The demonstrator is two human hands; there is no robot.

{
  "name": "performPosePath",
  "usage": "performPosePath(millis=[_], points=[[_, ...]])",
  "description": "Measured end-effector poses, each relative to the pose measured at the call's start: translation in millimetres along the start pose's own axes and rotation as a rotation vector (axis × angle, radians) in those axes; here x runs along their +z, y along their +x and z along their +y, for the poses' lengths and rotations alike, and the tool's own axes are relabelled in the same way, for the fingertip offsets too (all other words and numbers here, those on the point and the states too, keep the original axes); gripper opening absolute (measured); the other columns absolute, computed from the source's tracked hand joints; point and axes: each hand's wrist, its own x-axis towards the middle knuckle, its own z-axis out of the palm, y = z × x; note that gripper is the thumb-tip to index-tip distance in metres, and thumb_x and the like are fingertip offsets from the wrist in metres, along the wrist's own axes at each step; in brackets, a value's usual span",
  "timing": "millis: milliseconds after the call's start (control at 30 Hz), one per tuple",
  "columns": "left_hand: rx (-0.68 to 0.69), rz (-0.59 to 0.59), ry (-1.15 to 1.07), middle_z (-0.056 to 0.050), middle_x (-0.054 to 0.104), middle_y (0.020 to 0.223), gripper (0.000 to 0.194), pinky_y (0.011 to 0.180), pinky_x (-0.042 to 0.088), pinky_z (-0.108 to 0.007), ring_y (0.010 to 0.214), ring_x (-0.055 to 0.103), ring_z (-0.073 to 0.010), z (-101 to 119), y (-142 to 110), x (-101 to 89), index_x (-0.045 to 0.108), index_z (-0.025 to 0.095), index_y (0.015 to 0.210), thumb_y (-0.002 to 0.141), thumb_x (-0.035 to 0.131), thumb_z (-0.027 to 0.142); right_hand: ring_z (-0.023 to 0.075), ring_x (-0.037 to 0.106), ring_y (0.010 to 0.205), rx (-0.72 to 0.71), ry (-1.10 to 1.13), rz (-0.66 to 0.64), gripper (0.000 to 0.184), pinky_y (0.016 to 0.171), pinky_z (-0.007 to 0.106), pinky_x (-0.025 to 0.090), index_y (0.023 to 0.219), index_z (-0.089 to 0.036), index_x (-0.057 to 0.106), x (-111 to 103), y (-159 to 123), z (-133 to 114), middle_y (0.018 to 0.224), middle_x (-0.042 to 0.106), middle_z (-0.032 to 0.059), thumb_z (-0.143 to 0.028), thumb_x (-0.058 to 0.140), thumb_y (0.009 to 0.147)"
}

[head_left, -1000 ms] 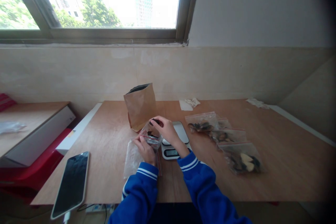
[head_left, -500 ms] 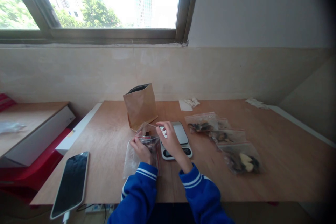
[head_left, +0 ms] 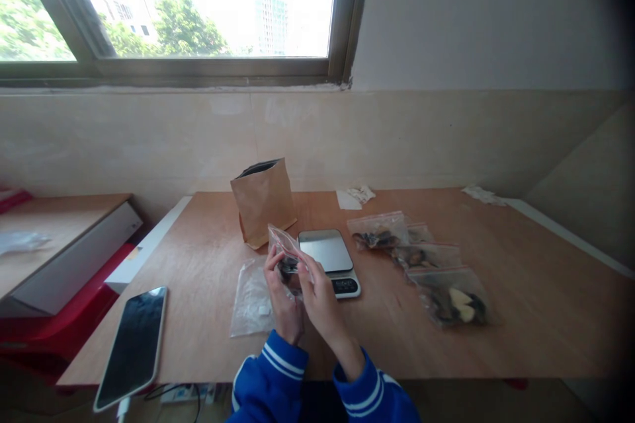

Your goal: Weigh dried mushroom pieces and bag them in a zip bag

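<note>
**Where everything sits**

From my remote view, the digital scale (head_left: 328,263) sits near the middle of the wooden table (head_left: 397,350), with the paper bag (head_left: 262,203) standing behind it and to the left, close to the far edge. A flat plastic bag (head_left: 252,301) lies left of the scale, in front of the paper bag. My left hand (head_left: 282,297) and right hand (head_left: 321,304) hold a small zip bag (head_left: 285,254) above the table, between the flat bag and the scale. Filled zip bags (head_left: 449,297) overlap in a staggered line right of the scale. A phone (head_left: 133,348) lies at the near left corner. Paper scraps (head_left: 354,197) rest by the far edge, behind the scale, and another scrap (head_left: 483,195) lies toward the far right corner.
</note>
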Motion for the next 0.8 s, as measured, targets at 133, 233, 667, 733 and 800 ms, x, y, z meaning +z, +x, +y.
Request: performPosePath(millis=[133,233,667,733,800], points=[[0.004,0.078,0.143,-0.009,0.050,0.134,0.033,0.110,0.029,-0.040,0.129,0.042,-0.0228,3.9,5.2,-10.2,0.055,0.021,0.114,0.092,0.042,0.042,0.0207,0.061,0.108,0.040,0.074,0.006,0.036,0.095,0.033,0.047,0.112,-0.021,0.062,-31.6,0.3,6.4,0.112,0.068,0.0070,-0.041,0.037,0.096],[-0.082,0.076,0.159,-0.008,0.054,0.128,0.038,0.105,0.033,-0.038,0.123,0.047,-0.0223,-0.1,13.7,-18.2,0.053,0.021,0.120,0.089,0.049,0.044,0.0212,0.064,0.102,0.110,0.110,-0.039,0.040,0.091,0.033,0.049,0.106,-0.020,0.067,-51.4,-2.3,13.7,0.105,0.071,0.0071,-0.046,0.038,0.095],[-0.273,-0.416,0.057,-0.006,0.072,0.087,0.033,0.077,0.048,-0.030,0.085,0.065,-0.0216,4.3,5.0,-15.6,0.073,0.017,0.093,0.083,0.059,0.045,0.0225,0.067,0.083,0.163,-0.048,0.257,0.059,0.074,0.033,0.053,0.105,-0.018,0.071,-96.2,-0.4,11.0,0.080,0.073,0.0089,-0.056,0.028,0.094],[-0.261,-0.440,0.064,-0.008,0.073,0.095,0.032,0.084,0.048,-0.032,0.093,0.065,-0.0239,4.6,2.5,-13.7,0.073,0.018,0.096,0.083,0.058,0.043,0.0222,0.068,0.084,0.137,-0.080,0.247,0.060,0.077,0.034,0.053,0.111,-0.018,0.069,-99.2,2.8,6.5,0.083,0.073,0.0089,-0.054,0.024,0.095],[-0.237,-0.470,0.069,-0.008,0.072,0.104,0.031,0.092,0.046,-0.036,0.102,0.063,-0.0253,5.8,-0.8,-10.2,0.073,0.019,0.102,0.086,0.056,0.041,0.0223,0.066,0.095,0.063,-0.135,0.174,0.057,0.086,0.036,0.051,0.117,-0.020,0.066,-98.9,6.1,0.9,0.098,0.072,0.0095,-0.051,0.023,0.097]])
